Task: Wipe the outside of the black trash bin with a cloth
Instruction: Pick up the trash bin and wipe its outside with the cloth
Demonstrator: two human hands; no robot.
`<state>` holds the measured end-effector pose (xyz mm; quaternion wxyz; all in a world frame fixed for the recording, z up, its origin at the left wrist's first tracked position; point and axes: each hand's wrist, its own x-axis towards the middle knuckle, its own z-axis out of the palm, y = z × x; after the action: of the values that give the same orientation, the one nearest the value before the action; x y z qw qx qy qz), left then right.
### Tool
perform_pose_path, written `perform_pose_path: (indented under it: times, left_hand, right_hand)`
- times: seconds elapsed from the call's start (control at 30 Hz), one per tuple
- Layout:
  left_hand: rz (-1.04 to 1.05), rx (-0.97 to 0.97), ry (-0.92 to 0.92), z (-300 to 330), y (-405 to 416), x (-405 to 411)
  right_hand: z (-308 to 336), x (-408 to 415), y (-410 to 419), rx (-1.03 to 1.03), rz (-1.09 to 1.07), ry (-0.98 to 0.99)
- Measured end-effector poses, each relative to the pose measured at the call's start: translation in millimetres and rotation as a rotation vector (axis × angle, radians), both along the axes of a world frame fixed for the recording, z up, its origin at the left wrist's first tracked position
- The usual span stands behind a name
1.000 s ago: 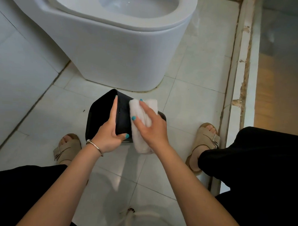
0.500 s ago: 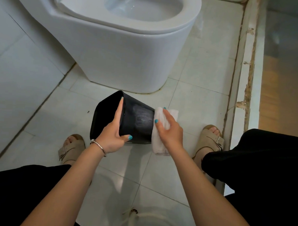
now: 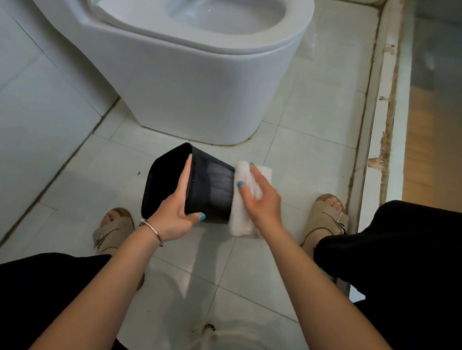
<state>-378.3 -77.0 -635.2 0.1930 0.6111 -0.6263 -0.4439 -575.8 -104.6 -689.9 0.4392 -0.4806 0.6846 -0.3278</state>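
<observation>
Head view, left hand (image 3: 174,214) gripping bin (image 3: 210,192) rim, right hand (image 3: 260,200) flat on cloth (image 3: 245,223)

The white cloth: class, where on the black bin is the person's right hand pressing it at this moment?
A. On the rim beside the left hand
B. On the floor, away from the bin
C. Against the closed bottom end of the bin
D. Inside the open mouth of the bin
C: the right hand presses the cloth flat against the bottom end of the tipped bin, while the left hand grips the rim at the open mouth.
</observation>
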Motion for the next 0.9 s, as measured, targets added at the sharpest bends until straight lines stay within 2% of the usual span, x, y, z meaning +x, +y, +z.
perform_pose_path:
  times: [0.17,0.47,0.6,0.77,0.9]
  left_hand:
    - [-0.018,-0.016,-0.097,3.0,2.8,-11.3]
    - [-0.046,0.003,-0.153,0.8,-4.0,-10.0]
    - [-0.039,-0.002,-0.12,-0.4,-5.2,-4.6]
    - [-0.095,0.009,-0.146,3.8,-3.6,-15.0]
    - [-0.132,-0.031,-0.221,6.0,-4.6,-23.7]
  right_hand:
    - [-7.7,-9.4,-1.2,0.072,-0.034,0.093]
    - [37.0,28.5,-7.2,-0.13,0.167,0.024]
    - [21.6,20.6,-7.5,-0.106,0.07,-0.019]
    - [-18.4,-17.0,-2.7,0.147,-0.116,0.122]
    - [-19.9,-14.4,-1.7,0.125,-0.148,0.191]
